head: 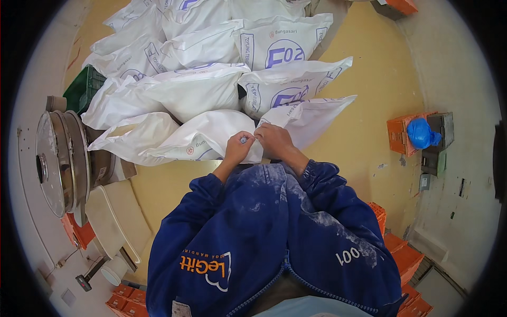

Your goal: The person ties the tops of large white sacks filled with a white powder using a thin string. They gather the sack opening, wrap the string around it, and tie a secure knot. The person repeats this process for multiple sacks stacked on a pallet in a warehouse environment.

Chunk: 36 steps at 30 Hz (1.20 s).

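Both my hands meet at the upper right end of a white woven flour sack point(214, 126) in the front row of a pile. My left hand point(237, 148) is curled around a small blue-grey object point(243, 140), too small to identify. Its fingertips are at the sack's edge. Close beside it, my right hand point(274, 138) pinches at the same edge, fingers bent; what lies between its fingertips is hidden. A neighbouring flour sack point(313, 119) lies just beyond the right hand. White powder marks my blue jacket point(261, 198).
More stacked flour sacks point(202, 87) rise ahead. Left are a round metal machine point(59, 162), a green crate point(85, 89) and a pale panel point(115, 214). A blue plastic bag point(422, 132) sits on an orange crate point(397, 134) at right, with orange crates point(402, 257) lower down.
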Each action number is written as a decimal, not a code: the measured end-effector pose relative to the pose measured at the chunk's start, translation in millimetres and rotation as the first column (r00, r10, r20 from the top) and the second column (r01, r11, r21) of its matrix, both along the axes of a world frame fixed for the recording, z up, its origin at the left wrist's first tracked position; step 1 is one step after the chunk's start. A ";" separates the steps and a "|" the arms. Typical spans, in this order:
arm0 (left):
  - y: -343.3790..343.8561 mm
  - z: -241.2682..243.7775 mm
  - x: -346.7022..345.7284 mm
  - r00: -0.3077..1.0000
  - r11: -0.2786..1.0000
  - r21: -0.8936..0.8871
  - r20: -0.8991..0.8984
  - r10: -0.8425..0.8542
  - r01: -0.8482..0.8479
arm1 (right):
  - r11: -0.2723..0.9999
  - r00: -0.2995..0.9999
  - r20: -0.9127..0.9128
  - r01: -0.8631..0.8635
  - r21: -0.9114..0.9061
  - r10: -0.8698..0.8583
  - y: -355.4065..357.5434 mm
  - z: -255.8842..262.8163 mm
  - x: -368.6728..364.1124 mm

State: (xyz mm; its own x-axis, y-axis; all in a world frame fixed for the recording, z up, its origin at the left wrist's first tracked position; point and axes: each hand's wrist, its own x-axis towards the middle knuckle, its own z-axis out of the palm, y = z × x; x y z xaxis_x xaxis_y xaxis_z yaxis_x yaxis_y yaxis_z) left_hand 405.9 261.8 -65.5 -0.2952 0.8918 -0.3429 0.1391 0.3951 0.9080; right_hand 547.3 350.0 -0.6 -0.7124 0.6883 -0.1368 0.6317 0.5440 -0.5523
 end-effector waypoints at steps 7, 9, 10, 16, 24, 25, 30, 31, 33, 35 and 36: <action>-7.2 2.9 9.9 0.998 0.995 0.096 -0.037 0.041 -0.037 | 0.988 0.978 0.151 -0.130 -0.080 0.141 20.0 -0.9 -12.0; -8.2 7.5 13.4 0.997 0.995 0.084 -0.047 0.064 -0.060 | 0.984 0.968 0.191 -0.145 -0.102 0.163 23.7 6.5 -15.2; -8.6 8.8 14.8 0.996 0.996 0.049 -0.040 0.077 -0.075 | 0.982 0.962 0.211 -0.154 -0.113 0.175 25.1 9.5 -16.4; -8.6 7.0 21.3 0.985 0.984 0.048 0.004 0.173 -0.173 | 0.966 0.940 0.268 -0.157 -0.204 0.210 31.8 12.0 -19.6; -8.1 10.2 27.8 0.978 0.968 0.166 -0.061 0.199 -0.187 | 0.930 0.818 0.444 -0.339 -0.142 0.366 39.5 9.0 -31.0; -6.4 8.3 28.3 0.974 0.962 0.210 -0.106 0.201 -0.175 | 0.916 0.793 0.463 -0.381 -0.128 0.395 38.3 7.8 -31.2; 3.3 15.4 29.2 0.970 0.981 0.119 -0.171 0.173 -0.154 | 0.921 0.958 0.124 -0.207 -0.329 0.259 41.2 -26.0 -10.1; 3.1 15.3 31.6 0.969 0.978 0.133 -0.169 0.179 -0.158 | 0.909 0.981 0.013 -0.173 -0.378 0.192 42.4 -37.0 -5.7; 2.9 15.1 36.4 0.969 0.974 0.161 -0.167 0.185 -0.158 | 0.883 0.990 -0.134 -0.109 -0.457 0.053 34.9 -51.5 5.4; 4.6 16.2 40.9 0.960 0.967 0.144 -0.155 0.231 -0.209 | 0.860 0.979 -0.201 -0.070 -0.506 -0.038 32.2 -58.4 11.7; 3.7 15.6 43.8 0.957 0.964 0.131 -0.150 0.250 -0.231 | 0.854 0.978 -0.200 -0.057 -0.517 -0.055 30.0 -57.5 13.3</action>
